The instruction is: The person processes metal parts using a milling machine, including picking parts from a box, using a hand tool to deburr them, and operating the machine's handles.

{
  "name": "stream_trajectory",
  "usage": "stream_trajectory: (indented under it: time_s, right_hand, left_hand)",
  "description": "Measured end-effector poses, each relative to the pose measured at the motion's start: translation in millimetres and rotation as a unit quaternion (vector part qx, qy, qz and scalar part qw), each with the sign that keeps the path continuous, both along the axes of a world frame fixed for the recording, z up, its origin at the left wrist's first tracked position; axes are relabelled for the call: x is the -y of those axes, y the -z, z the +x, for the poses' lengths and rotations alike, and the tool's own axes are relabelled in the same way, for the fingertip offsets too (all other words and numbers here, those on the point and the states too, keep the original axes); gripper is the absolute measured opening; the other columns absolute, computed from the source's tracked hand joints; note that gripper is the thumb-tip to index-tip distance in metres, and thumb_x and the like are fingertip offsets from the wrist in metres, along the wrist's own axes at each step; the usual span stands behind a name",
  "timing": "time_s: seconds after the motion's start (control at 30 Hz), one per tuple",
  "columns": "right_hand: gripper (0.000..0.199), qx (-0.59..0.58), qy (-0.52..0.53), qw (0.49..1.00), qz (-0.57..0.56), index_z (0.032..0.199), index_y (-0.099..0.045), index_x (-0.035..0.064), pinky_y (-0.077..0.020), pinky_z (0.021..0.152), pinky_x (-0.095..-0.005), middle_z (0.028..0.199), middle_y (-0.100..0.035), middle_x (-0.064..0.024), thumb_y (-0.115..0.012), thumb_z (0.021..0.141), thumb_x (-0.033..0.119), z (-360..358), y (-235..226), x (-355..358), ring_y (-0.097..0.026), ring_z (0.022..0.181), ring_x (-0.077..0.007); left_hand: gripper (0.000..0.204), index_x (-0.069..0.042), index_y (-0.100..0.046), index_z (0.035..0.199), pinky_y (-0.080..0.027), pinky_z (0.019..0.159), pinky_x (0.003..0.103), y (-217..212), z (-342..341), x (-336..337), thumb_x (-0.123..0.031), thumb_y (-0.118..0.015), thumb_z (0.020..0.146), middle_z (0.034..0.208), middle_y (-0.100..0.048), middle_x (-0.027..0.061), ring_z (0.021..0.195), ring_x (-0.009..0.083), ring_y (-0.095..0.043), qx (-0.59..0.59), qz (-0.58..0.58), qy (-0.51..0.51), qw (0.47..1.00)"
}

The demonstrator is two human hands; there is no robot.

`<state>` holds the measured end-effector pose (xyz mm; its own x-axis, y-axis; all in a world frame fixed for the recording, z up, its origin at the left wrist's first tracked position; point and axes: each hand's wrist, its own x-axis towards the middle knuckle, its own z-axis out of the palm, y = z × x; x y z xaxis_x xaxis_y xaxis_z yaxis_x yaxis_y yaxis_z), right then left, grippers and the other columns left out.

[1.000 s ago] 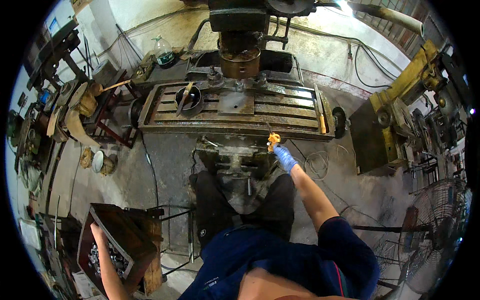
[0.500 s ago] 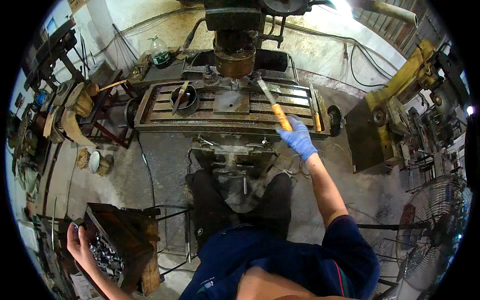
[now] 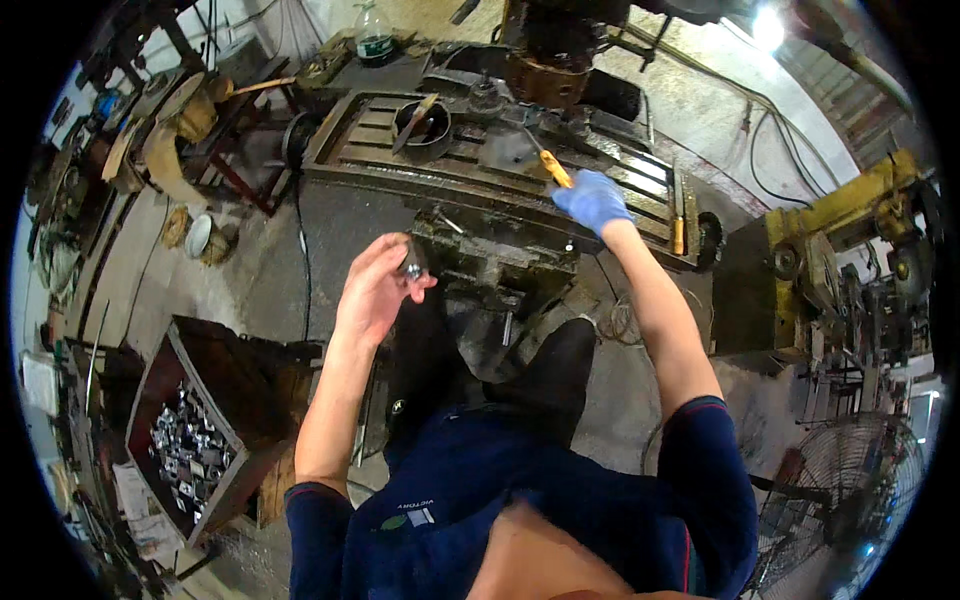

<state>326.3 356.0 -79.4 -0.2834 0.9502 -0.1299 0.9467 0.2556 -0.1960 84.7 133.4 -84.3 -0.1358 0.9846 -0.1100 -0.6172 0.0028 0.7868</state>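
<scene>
My bare left hand (image 3: 372, 285) is raised in front of the machine table, its fingers closed round a small dark metal block (image 3: 412, 264). My right hand (image 3: 597, 203), in a blue glove, grips a yellow-handled flat tool (image 3: 556, 169) over the table. The tool's grey blade, like that of a file, points away toward the machine head (image 3: 548, 75); its tip is blurred. Below the blade lies the slotted machine table (image 3: 375, 150). On its left part stands a round dark pot (image 3: 437, 146) with a flat-handled brush or paddle (image 3: 415, 123) leaning in it.
Another yellow-handled tool (image 3: 679, 235) lies at the table's right end. At lower left a wooden box (image 3: 240, 430) holds many small metal parts (image 3: 185, 450). A clear bottle (image 3: 373, 40) stands behind the table. A fan (image 3: 850, 500) is at lower right, a yellow machine (image 3: 850, 210) above it.
My left hand has come from above the parts box to in front of the table, carrying the metal block. The right hand still grips its tool; the view has shifted and tilted.
</scene>
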Motion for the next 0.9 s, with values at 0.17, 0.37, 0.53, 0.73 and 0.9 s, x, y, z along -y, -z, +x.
stream_trajectory:
  time_s: [0.17, 0.37, 0.53, 0.73, 0.9]
  right_hand:
    - [0.036, -0.122, -0.145, 0.974, -0.125, 0.084, -0.063, 0.0052, -0.0469, 0.062, -0.0392, 0.072, -0.061, -0.0192, -0.064, 0.071, 0.039, 53.7, -33.7, 101.8, -0.059, 0.068, -0.0353]
    - [0.03, -0.134, -0.218, 0.964, -0.068, 0.079, -0.064, 0.0072, -0.0457, 0.054, -0.0387, 0.066, -0.058, -0.0179, -0.065, 0.069, 0.036, 71.6, -10.7, 151.3, -0.057, 0.062, -0.0358]
    - [0.031, -0.189, -0.181, 0.963, -0.061, 0.075, -0.062, 0.0063, -0.0446, 0.053, -0.0383, 0.064, -0.057, -0.0188, -0.063, 0.073, 0.037, 85.9, -17.5, 133.3, -0.056, 0.061, -0.0366]
    - [0.026, -0.288, -0.105, 0.951, 0.032, 0.082, -0.061, 0.0023, -0.0421, 0.052, -0.0284, 0.056, -0.052, -0.0091, -0.066, 0.076, 0.027, 101.7, -29.0, 68.3, -0.05, 0.052, -0.0105]
    - [0.026, -0.539, -0.052, 0.839, -0.054, 0.09, -0.064, 0.0022, -0.0401, 0.052, -0.0231, 0.064, -0.056, 0.0041, -0.068, 0.076, 0.024, 84.3, 17.0, 37.0, -0.046, 0.059, -0.0031]
  left_hand:
    - [0.02, -0.003, -0.049, 0.097, -0.048, 0.067, 0.033, 13.0, 2.6, -21.6, -0.019, -0.052, 0.086, 0.067, -0.054, 0.0065, 0.053, 0.0162, -0.053, 0.021, -0.044, 0.027, 0.998]
    - [0.02, -0.003, -0.05, 0.097, -0.05, 0.06, 0.03, 41.5, 26.0, -63.6, -0.019, -0.053, 0.086, 0.067, -0.055, 0.0063, 0.049, 0.0122, -0.053, -0.009, -0.07, 0.078, 0.994]
    - [0.02, -0.001, -0.052, 0.099, -0.048, 0.051, 0.027, 47.1, 37.8, -96.2, -0.015, -0.054, 0.085, 0.07, -0.057, 0.0071, 0.048, 0.0128, -0.054, -0.072, -0.077, 0.104, 0.989]
    - [0.019, 0.004, -0.056, 0.094, -0.044, 0.044, 0.023, 31.8, 44.0, -152.7, -0.011, -0.058, 0.081, 0.071, -0.058, 0.0067, 0.049, 0.0109, -0.054, -0.272, -0.006, 0.082, 0.959]
    - [0.032, 0.003, -0.058, 0.086, -0.048, 0.053, 0.032, 32.0, 51.1, -216.5, -0.024, -0.068, 0.071, 0.067, -0.061, 0.0128, 0.058, 0.0207, -0.061, -0.581, 0.05, -0.015, 0.812]
